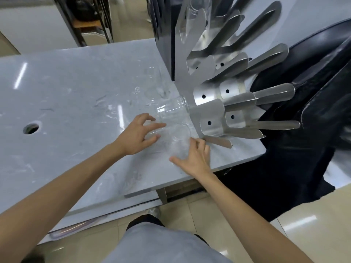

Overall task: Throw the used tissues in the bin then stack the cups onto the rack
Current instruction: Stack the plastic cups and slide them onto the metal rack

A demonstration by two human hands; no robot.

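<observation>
A steel cup rack (214, 111) with slanted prongs stands at the right end of the grey marble counter (66, 95). One clear plastic cup (171, 110) sits on a low prong on the rack's left side, and another clear cup (197, 14) hangs near the top. My right hand (193, 155) grips a clear cup (177, 141) just above the counter beside the rack's base. My left hand (139, 132) has its fingers spread, the fingertips touching that cup's left side. Another clear cup (155, 86) stands upright on the counter behind. No tissues are visible.
A round hole (31, 128) is cut in the counter at the left. A black bag-lined bin (303, 130) stands right of the counter, behind the rack. The tiled floor and my grey trousers show below the counter's front edge.
</observation>
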